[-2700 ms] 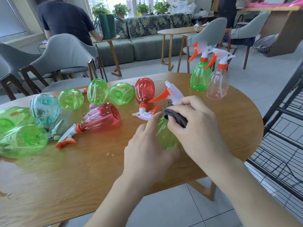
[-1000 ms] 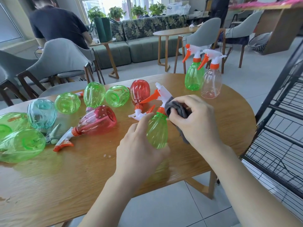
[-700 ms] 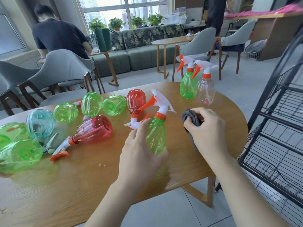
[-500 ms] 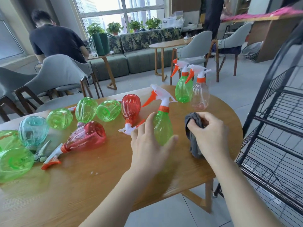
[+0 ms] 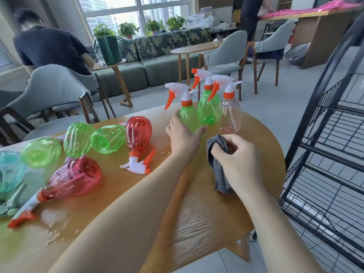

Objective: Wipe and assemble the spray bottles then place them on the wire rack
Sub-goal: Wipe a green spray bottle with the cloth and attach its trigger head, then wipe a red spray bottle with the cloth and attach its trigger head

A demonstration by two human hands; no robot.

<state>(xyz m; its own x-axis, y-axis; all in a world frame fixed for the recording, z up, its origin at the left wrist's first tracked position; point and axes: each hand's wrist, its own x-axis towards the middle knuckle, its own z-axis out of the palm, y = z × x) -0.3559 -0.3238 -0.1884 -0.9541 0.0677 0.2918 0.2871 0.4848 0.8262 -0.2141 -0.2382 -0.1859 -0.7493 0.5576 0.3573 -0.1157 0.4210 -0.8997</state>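
The green spray bottle (image 5: pixel 188 117) has travelled from the near middle of the table to its far edge since half a second ago; it now stands upright just beside a second green bottle (image 5: pixel 209 107) and a clear bottle (image 5: pixel 229 115), both upright with white and orange trigger heads; the left hand (image 5: pixel 183 137) wraps its fingers and thumb round the lower body of the moved bottle; the right hand (image 5: pixel 237 160) clutches a grey cloth (image 5: pixel 218 168) that hangs down to the wooden table (image 5: pixel 197 217); further left lie a capped red bottle (image 5: pixel 137 134), another red one (image 5: pixel 72 178), several green bottles without heads (image 5: pixel 107 138) and a teal one (image 5: pixel 9 170), all on their sides; the black wire rack (image 5: pixel 325 164) stands at the right, apart from the table.
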